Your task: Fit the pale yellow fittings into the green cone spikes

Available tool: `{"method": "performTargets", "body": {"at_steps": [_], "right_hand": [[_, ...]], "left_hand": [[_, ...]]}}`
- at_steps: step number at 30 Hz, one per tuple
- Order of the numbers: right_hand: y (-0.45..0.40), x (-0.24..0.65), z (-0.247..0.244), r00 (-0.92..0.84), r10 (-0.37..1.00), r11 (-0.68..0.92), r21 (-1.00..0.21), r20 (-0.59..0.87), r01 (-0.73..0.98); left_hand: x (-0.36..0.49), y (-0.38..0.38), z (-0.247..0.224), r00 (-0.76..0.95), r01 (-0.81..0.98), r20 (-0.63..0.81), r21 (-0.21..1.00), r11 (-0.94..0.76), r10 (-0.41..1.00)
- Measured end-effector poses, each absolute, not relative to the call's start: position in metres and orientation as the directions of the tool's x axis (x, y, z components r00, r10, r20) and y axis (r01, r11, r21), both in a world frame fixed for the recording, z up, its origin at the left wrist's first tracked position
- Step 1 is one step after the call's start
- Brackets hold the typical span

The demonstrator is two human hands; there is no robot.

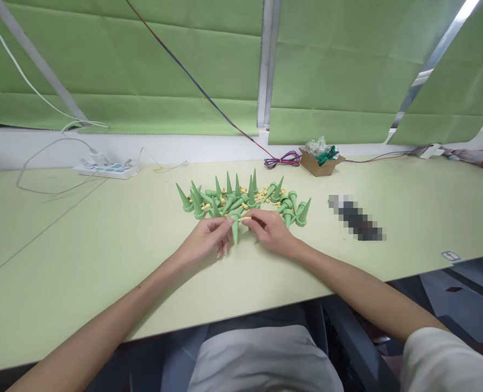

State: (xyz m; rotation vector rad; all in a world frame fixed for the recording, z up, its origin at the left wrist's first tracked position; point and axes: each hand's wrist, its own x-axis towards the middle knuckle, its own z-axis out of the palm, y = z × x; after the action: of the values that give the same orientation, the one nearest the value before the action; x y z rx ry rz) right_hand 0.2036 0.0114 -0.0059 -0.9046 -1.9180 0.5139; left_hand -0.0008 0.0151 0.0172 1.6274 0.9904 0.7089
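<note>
Hands both closed in pinches: left hand grips a green cone, point down, above the tabletop; right hand pinches a yellow piece at its wide end. Risk: small piece could slip from the fingertips if pushed off-line. Standing cones close beyond the fingers could topple if knuckles brush them, scattering loose yellow pieces.
</note>
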Motion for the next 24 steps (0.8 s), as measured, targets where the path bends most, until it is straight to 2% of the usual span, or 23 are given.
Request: {"method": "performTargets", "body": {"at_steps": [5, 9, 13, 24], "right_hand": [[0.0112, 0.2032, -0.0063, -0.328, 0.771, 0.636, -0.667, 0.545, 0.387], [0.0109, 0.2022, -0.0057, -0.338, 0.774, 0.634, -0.666, 0.536, 0.394], [0.0102, 0.2021, -0.0049, -0.332, 0.779, 0.627, -0.664, 0.532, 0.407], [0.0068, 0.2013, -0.0028, -0.328, 0.780, 0.625, -0.685, 0.532, 0.375]], "left_hand": [[-0.0011, 0.0125, 0.0169, 0.395, 0.399, 0.158, 0.858, -0.323, 0.905], [-0.0028, 0.0142, 0.0138, 0.381, 0.469, 0.344, 0.728, -0.500, 0.858], [-0.0021, 0.0135, 0.0151, 0.375, 0.496, 0.410, 0.669, -0.553, 0.832], [-0.0020, 0.0108, 0.0157, 0.337, 0.460, 0.515, 0.640, -0.615, 0.788]]}}
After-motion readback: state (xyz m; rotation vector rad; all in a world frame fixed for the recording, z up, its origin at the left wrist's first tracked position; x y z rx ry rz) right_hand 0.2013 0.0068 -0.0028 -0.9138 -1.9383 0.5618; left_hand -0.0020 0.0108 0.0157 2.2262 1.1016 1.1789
